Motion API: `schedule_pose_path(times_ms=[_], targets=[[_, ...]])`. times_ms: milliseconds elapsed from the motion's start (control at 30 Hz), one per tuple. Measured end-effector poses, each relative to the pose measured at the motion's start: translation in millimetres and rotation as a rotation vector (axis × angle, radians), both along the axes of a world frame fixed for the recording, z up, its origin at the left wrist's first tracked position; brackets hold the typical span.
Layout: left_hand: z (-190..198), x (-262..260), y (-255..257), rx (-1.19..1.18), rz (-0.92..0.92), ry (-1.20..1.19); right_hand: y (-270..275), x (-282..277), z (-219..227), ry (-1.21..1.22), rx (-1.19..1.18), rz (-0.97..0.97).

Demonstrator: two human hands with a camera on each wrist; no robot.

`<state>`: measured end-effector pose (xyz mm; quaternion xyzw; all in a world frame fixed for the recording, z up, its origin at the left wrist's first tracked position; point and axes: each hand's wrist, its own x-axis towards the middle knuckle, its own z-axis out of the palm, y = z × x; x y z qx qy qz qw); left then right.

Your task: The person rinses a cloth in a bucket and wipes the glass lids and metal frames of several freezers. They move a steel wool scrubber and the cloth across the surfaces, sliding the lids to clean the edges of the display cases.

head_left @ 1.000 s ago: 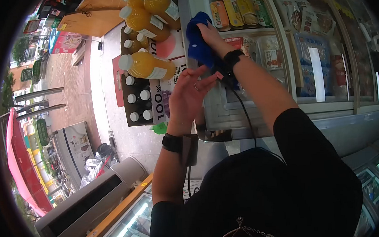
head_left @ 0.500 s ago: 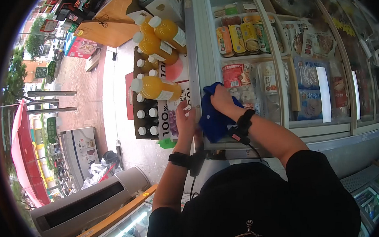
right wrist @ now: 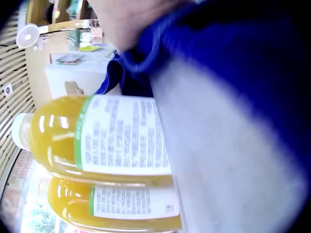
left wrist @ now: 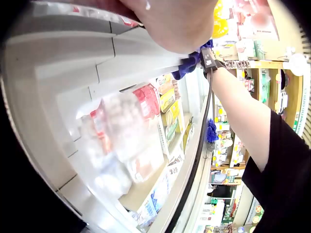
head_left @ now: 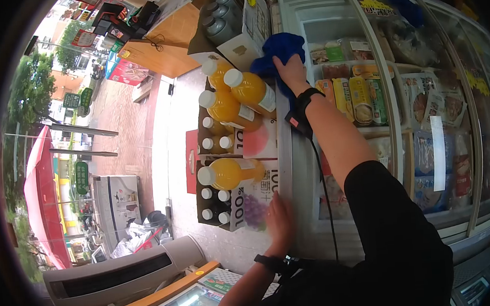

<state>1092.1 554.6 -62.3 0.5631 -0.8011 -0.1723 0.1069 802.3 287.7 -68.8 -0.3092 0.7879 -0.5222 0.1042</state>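
My right hand [head_left: 292, 74] grips a crumpled blue cloth [head_left: 283, 49] on the freezer's frame at the far end of its left edge. In the right wrist view, the cloth [right wrist: 228, 53] hangs in folds beside the pale frame [right wrist: 209, 131]. My left hand [head_left: 281, 223], somewhat blurred, lies at the freezer's near left edge, its fingers by the grape juice carton [head_left: 254, 206]. In the left wrist view only part of the left hand [left wrist: 180, 22] shows, with nothing visible in it. The chest freezer [head_left: 310, 205] holds packaged food under sliding glass.
Large orange juice bottles [head_left: 226, 174] stand on cartons along the freezer's left side. Beyond them is an open box [head_left: 244, 52] of grey containers. Another blue cloth [head_left: 404, 6] lies on the far side of the freezer. A black cable [head_left: 326, 198] trails from my right wrist.
My right hand first came nearer with the cloth, then moved to the far end of the freezer's edge. The left hand, earlier raised in front, is now lower by the near edge.
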Motion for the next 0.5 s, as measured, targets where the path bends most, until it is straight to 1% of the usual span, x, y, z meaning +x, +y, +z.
schedule_pose_path(times_ms=[33,100,133,167,233,300,367,433,467,500], targets=[[1,0,-1,0.019,0.0,-0.01,-3,1,-5,0.065,0.027,-0.072],[4,0,2,-0.005,-0.028,0.043,4,5,-13,0.045,0.043,-0.035],[2,-1,1,0.004,-0.033,0.054,7,1,-9,0.043,0.027,-0.01],[1,-2,0,-0.007,-0.032,0.038,19,9,-9,0.065,0.015,-0.021],[3,1,6,-0.001,-0.032,0.021,55,32,-7,0.101,0.015,0.002],[9,-1,2,0.053,-0.05,0.076,97,61,-5,0.148,0.012,0.035],[12,1,2,0.074,-0.065,0.083,136,88,-10,0.164,0.07,0.083],[9,2,3,0.001,-0.098,0.093,179,112,-7,0.132,0.07,0.175],[5,1,4,-0.007,-0.045,0.12,198,124,-9,0.132,0.113,0.219],[3,1,3,0.006,-0.042,0.124,217,134,-7,0.135,0.127,0.222]])
